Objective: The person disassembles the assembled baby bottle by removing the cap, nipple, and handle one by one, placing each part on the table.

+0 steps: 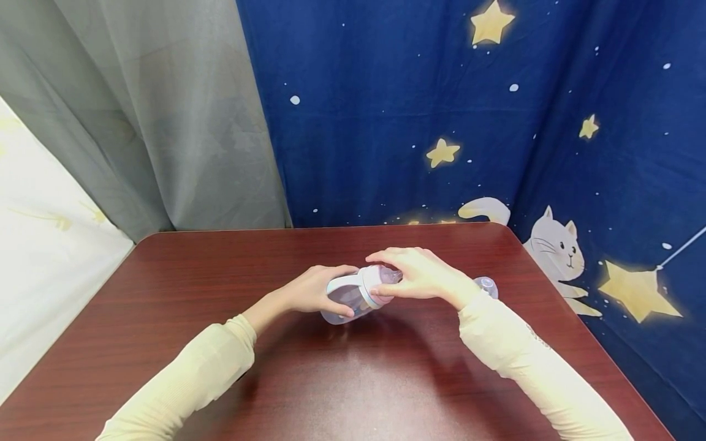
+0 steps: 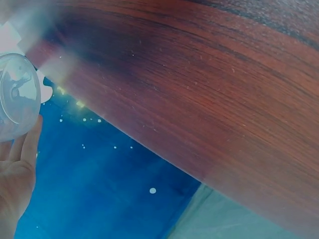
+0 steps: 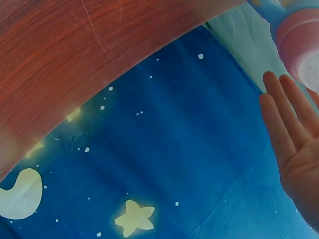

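A clear baby bottle (image 1: 360,301) with a white handle and a white-and-pink collar is tilted above the table, its teat end toward the right. My left hand (image 1: 317,290) grips it around the body, thumb on the near side and fingers on the far side. In the left wrist view the round base of the bottle (image 2: 17,94) shows over the left fingers. My right hand (image 1: 421,274) reaches over the teat end, thumb by the collar. Its fingers (image 3: 285,107) look straight in the right wrist view, beside the pink collar (image 3: 294,47).
A clear domed cap (image 1: 487,286) lies on the brown table (image 1: 220,269), partly behind the right wrist. Behind the table's far edge hang a grey curtain (image 1: 204,122) and a blue curtain with stars (image 1: 375,122).
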A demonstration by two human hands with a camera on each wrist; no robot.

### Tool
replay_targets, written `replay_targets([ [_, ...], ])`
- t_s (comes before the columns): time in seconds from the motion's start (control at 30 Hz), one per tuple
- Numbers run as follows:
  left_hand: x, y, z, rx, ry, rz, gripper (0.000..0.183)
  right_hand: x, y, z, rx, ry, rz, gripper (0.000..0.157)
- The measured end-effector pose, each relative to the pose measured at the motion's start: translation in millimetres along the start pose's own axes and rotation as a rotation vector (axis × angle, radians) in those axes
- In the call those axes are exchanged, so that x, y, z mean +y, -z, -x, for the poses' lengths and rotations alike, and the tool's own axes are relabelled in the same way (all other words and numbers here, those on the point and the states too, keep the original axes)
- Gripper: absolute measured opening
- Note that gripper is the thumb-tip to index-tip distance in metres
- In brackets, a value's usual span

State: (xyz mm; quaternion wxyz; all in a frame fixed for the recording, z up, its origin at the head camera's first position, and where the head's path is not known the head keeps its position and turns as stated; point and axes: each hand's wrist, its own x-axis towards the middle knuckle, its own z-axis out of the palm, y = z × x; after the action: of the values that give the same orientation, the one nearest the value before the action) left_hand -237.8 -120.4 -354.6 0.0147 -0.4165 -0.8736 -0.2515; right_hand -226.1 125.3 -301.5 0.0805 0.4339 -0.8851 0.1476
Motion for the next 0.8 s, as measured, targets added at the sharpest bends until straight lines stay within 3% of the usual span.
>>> replay_targets([
  [0.27, 0.7, 0.7, 0.4, -0.004, -0.013, -0.008, 0.077, 0.3, -1.8, 1.6, -0.033, -0.001, -0.037, 0.049],
  [0.5, 1.5, 1.1, 0.9, -0.001, -0.015, -0.025, 0.077, 1.1, -3.9, 1.8, -0.043, 0.024, -0.111, 0.053],
  [0.8, 2.9, 1.4, 0.3, -0.013, -0.02, -0.047, 0.077, 0.6, -6.0, 2.4, -0.085, -0.007, -0.138, 0.061],
])
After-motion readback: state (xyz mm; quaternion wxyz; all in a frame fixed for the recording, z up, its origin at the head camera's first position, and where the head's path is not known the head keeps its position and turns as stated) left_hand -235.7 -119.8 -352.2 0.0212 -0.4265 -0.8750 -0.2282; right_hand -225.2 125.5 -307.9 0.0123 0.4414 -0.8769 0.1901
